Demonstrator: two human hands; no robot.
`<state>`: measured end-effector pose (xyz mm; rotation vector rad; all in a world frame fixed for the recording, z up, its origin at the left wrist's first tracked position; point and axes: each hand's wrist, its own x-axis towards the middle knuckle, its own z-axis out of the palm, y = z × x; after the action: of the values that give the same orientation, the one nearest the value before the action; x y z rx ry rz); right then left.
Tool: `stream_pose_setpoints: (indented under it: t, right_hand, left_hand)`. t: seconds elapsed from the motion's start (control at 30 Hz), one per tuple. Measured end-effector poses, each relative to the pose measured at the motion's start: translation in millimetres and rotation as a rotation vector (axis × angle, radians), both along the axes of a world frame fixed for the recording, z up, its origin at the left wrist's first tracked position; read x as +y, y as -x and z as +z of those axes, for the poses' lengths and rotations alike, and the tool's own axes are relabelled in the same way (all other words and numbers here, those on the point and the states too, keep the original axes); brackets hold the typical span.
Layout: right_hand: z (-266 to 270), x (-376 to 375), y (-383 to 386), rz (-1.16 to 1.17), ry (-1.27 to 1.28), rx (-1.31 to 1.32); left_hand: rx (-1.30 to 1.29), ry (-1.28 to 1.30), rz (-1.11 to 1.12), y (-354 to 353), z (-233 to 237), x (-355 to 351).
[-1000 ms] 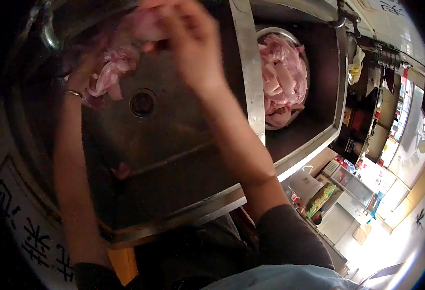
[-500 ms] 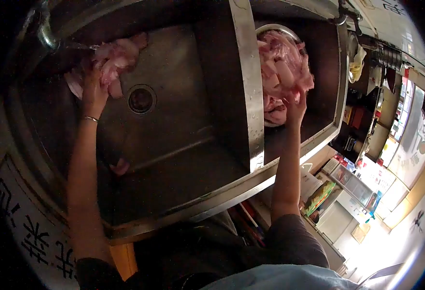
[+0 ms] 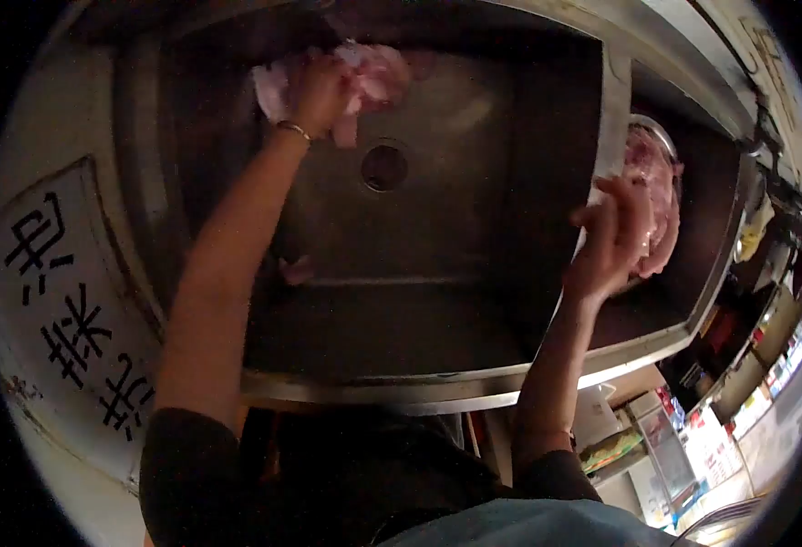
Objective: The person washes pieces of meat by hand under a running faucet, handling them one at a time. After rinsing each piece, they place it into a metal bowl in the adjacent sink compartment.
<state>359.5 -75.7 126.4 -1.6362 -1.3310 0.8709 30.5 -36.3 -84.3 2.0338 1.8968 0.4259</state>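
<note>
In the upper left of the large sink basin, my left hand is closed on slices of pale pink raw meat. Its fingertips are partly hidden among the slices. My right hand is over the metal divider, empty, with its fingers apart and slightly bent. Just beyond it, a round metal bowl heaped with more raw meat stands in the smaller right basin. The hand covers part of that heap.
A drain lies in the large basin's floor. One small meat scrap rests near that basin's lower left. The sink's front rim runs before my body. A white sign with black characters is at left; shelves and goods are at right.
My right hand has come off the meat in the bowl and moved left toward the divider, its fingers spreading. My left hand remains at the meat in the large basin. The view has turned left.
</note>
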Motion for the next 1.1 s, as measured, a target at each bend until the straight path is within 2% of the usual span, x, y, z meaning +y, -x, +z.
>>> stream_pose_setpoints:
  t: [0.03, 0.1, 0.23, 0.27, 0.3, 0.33, 0.37, 0.43, 0.47, 0.5, 0.53, 0.57, 0.63, 0.67, 0.73, 0.77, 0.83, 0.87, 0.93, 1.0, 1.07, 1.1]
  right_hand:
    - [-11.6, 3.0, 16.6, 0.05, 0.134, 0.12]
    - [-53.7, 17.8, 53.7, 0.122, 0.219, 0.329]
    - [-144.7, 51.1, 117.2, 0.464, 0.121, 0.402]
    - [-158.4, 55.3, 133.7, 0.466, 0.12, 0.408]
    - [-167.4, 60.2, 150.4, 0.555, 0.019, 0.299]
    - [-174.2, 62.0, 159.4, 0.64, -0.079, 0.188]
    - [-171.4, 64.4, 163.5, 0.641, -0.077, 0.193]
    - [-154.2, 72.2, 176.6, 0.7, 0.078, 0.015]
    - [-150.9, 77.0, 179.4, 0.708, 0.076, 0.022]
    - [-145.9, 84.0, 179.3, 0.746, 0.148, 0.166]
    - [-141.3, 89.5, 180.7, 0.782, 0.221, 0.307]
    - [-137.2, 93.4, 184.9, 0.79, 0.217, 0.307]
    - [-130.4, 99.7, 189.9, 0.753, 0.285, 0.562]
    - [-125.6, 101.8, 193.3, 0.758, 0.283, 0.562]
    - [-117.2, 105.4, 201.8, 0.785, 0.235, 0.584]
    - [-116.2, 108.0, 204.9, 0.789, 0.233, 0.586]
    - [-116.3, 112.2, 210.6, 0.827, 0.311, 0.449]
    - [-107.3, 112.8, 210.7, 0.83, 0.314, 0.449]
    - [-82.4, 113.5, 207.9, 0.708, 0.371, 0.222]
    - [-87.7, 113.7, 200.3, 0.761, 0.405, 0.302]
    - [-88.6, 109.9, 196.7, 0.814, 0.443, 0.382]
    - [-84.2, 106.0, 195.9, 0.9, 0.426, 0.307]
  left_hand:
    - [0.016, 0.002, 0.009, 0.0, 0.7, -1.9]
    - [-0.689, 0.181, 0.331, -3.6, 5.2, -2.3]
    - [-0.74, 0.066, 0.239, -11.4, 39.3, -3.7]
    - [-0.933, 0.126, 0.24, -10.9, 47.5, -1.7]
    - [-1.127, 0.182, 0.235, -9.6, 58.8, 2.7]
    - [-1.122, 0.18, 0.235, -6.5, 70.6, 4.6]
    - [-1.139, 0.174, 0.23, -4.1, 87.5, 5.3]
    - [-1.149, 0.166, 0.239, 8.0, 100.6, 1.1]
    - [-1.073, 0.158, 0.319, 18.4, 103.8, -1.9]
    - [-0.998, 0.149, 0.393, 26.6, 106.7, -3.4]
    - [-1.203, -0.113, 0.316, 29.5, 96.6, -9.4]
    - [-1.201, -0.123, 0.319, 35.9, 92.9, -12.1]
    - [-1.739, 0.168, 0.535, 47.7, 84.3, -16.7]
    - [-1.739, 0.162, 0.534, 45.6, 85.2, -18.2]
    - [-1.687, 0.38, 0.591, 38.8, 85.9, -24.6]
    - [-1.685, 0.375, 0.592, 36.3, 93.4, -26.9]
    - [-1.467, 0.512, 0.516, 33.5, 110.8, -30.4]
    - [-1.522, 0.483, 0.498, 34.1, 100.6, -30.8]
    - [-1.447, 0.469, 0.486, 38.5, 97.1, -26.7]
    - [-1.372, 0.45, 0.474, 35.4, 109.5, -21.3]
    - [-1.327, 0.14, 0.291, 28.4, 126.0, -11.2]
    - [-1.327, 0.139, 0.292, 27.6, 133.5, -6.0]
